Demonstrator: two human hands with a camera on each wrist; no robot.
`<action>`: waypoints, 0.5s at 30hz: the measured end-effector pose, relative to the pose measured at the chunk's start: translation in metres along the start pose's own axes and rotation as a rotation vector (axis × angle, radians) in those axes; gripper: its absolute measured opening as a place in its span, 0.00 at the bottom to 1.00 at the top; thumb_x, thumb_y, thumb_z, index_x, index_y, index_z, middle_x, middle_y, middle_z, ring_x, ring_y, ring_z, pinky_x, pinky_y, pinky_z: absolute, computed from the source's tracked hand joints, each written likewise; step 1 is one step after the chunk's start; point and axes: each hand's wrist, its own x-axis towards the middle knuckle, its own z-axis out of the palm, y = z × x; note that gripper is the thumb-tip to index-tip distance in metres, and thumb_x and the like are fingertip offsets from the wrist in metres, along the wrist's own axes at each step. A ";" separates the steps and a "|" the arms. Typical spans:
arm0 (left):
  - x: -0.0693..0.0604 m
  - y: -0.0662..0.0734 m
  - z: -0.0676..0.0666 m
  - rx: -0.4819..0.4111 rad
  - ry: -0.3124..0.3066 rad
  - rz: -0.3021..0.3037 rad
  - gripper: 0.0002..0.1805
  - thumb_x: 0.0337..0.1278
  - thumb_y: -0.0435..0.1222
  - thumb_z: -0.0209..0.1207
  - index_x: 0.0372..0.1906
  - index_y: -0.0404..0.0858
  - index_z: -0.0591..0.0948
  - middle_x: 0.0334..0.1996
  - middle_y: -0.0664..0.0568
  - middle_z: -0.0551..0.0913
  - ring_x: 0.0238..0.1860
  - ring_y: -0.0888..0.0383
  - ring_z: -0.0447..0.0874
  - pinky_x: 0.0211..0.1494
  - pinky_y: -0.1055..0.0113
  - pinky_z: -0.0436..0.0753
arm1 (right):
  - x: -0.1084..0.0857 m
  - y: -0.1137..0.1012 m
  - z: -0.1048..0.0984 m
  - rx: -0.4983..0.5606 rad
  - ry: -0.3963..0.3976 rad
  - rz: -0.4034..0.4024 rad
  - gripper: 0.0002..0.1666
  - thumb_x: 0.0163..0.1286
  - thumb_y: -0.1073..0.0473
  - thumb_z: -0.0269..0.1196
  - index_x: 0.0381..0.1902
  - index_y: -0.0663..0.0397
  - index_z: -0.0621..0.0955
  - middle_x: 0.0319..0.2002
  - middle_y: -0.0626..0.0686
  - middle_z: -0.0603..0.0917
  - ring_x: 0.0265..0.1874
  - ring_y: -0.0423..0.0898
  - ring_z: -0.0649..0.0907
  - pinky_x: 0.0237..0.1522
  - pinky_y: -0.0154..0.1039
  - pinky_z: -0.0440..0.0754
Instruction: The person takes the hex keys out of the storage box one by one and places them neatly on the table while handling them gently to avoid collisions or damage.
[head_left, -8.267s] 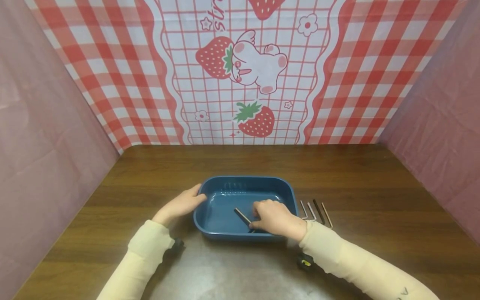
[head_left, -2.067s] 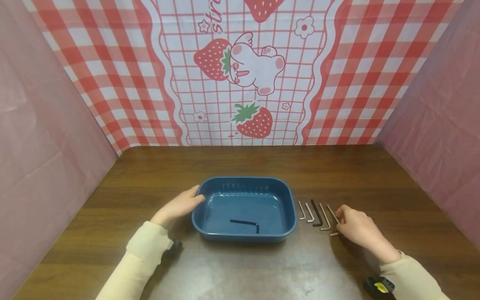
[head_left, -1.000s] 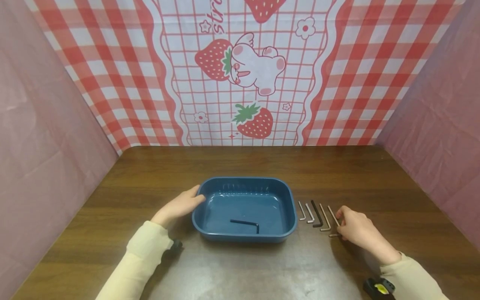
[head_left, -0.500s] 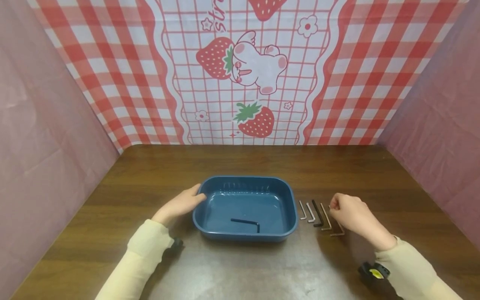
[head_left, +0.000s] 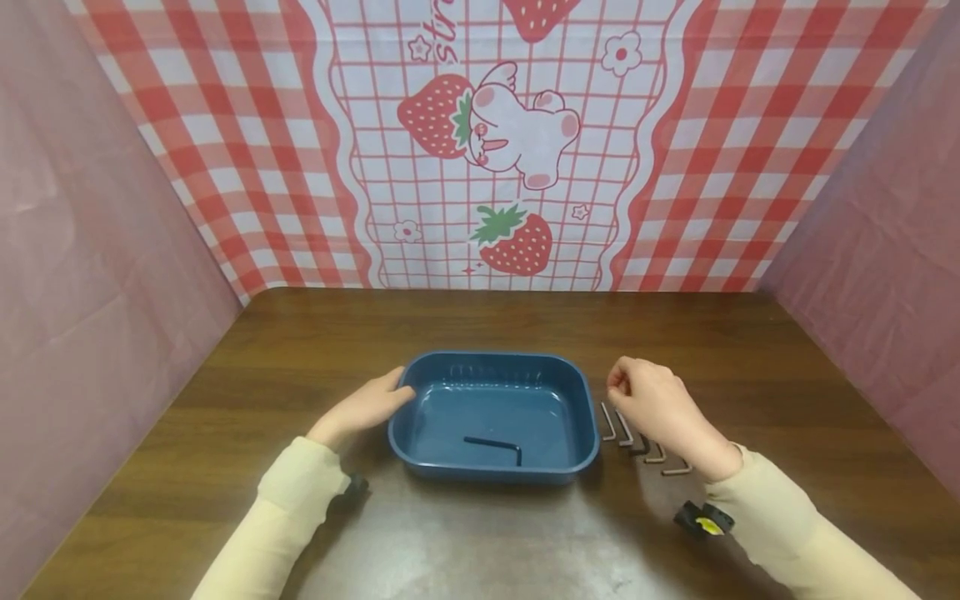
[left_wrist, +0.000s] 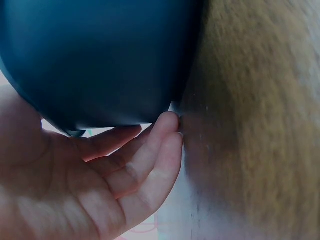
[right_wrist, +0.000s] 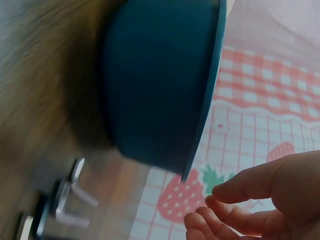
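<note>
A blue rectangular tub (head_left: 551, 412) stands on the table with a black hex key (head_left: 491, 443) lying inside. My left hand (head_left: 363, 408) holds the tub's left end, thumb over the rim and fingers along the outside wall, as the left wrist view shows. Just right of the tub, my right hand (head_left: 660, 408) hovers with loosely bent fingers; nothing shows between them in the right wrist view. Below it lies a row of several hex keys: a small silver hex key (head_left: 609, 423) nearest the tub, a brass-coloured hex key (head_left: 677, 472) farthest right. My hand partly hides the others.
The brown wooden table (head_left: 480, 542) carries the tub and keys. Behind it hangs a red-and-white strawberry cloth (head_left: 517, 242). Pink cloth walls (head_left: 112, 250) flank both sides.
Earlier, my right hand was in the tub by a hex key; later it handled the rightmost brass-coloured hex key in the row. It has since lifted away and moved left. My left hand stays put.
</note>
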 end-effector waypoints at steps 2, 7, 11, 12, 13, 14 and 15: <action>0.000 0.000 0.000 0.001 0.000 0.001 0.23 0.59 0.42 0.45 0.57 0.37 0.67 0.53 0.45 0.75 0.54 0.52 0.71 0.60 0.51 0.68 | 0.003 -0.006 0.003 0.010 0.006 -0.007 0.03 0.55 0.65 0.58 0.27 0.60 0.77 0.20 0.50 0.73 0.19 0.43 0.71 0.21 0.35 0.68; 0.000 0.000 0.000 -0.008 0.002 -0.001 0.25 0.59 0.42 0.45 0.60 0.37 0.66 0.56 0.44 0.73 0.57 0.50 0.70 0.61 0.50 0.66 | 0.010 -0.023 0.011 0.019 0.021 -0.043 0.02 0.55 0.65 0.60 0.26 0.59 0.77 0.21 0.50 0.74 0.20 0.43 0.72 0.21 0.35 0.70; -0.001 0.000 0.000 -0.018 -0.004 -0.006 0.25 0.59 0.42 0.45 0.60 0.37 0.65 0.57 0.44 0.73 0.58 0.50 0.69 0.62 0.50 0.66 | 0.014 -0.035 0.019 0.033 0.005 -0.078 0.02 0.54 0.65 0.61 0.27 0.59 0.77 0.21 0.50 0.73 0.19 0.42 0.71 0.20 0.34 0.71; -0.001 0.000 0.000 -0.023 -0.004 -0.009 0.25 0.59 0.42 0.45 0.60 0.37 0.65 0.57 0.44 0.73 0.58 0.50 0.69 0.62 0.50 0.66 | 0.014 -0.038 0.021 0.037 -0.002 -0.084 0.02 0.55 0.65 0.61 0.27 0.58 0.77 0.21 0.50 0.73 0.19 0.42 0.71 0.21 0.33 0.71; -0.001 0.000 0.000 -0.020 -0.006 -0.007 0.25 0.59 0.42 0.45 0.61 0.37 0.65 0.57 0.44 0.73 0.58 0.50 0.69 0.62 0.50 0.66 | 0.015 -0.041 0.022 0.042 -0.010 -0.088 0.02 0.55 0.65 0.61 0.27 0.58 0.77 0.21 0.50 0.73 0.19 0.42 0.71 0.20 0.33 0.70; -0.001 0.000 0.000 -0.014 -0.007 -0.003 0.26 0.59 0.42 0.45 0.61 0.37 0.65 0.57 0.44 0.72 0.59 0.50 0.69 0.62 0.50 0.65 | 0.016 -0.043 0.024 0.045 -0.014 -0.094 0.02 0.55 0.65 0.61 0.27 0.58 0.77 0.21 0.50 0.73 0.19 0.42 0.71 0.20 0.33 0.70; 0.000 0.000 0.000 -0.007 -0.006 0.001 0.26 0.59 0.42 0.45 0.61 0.36 0.65 0.58 0.43 0.72 0.59 0.49 0.69 0.62 0.50 0.65 | 0.016 -0.045 0.026 0.048 -0.019 -0.098 0.02 0.55 0.65 0.61 0.27 0.58 0.77 0.21 0.50 0.73 0.19 0.42 0.71 0.21 0.33 0.70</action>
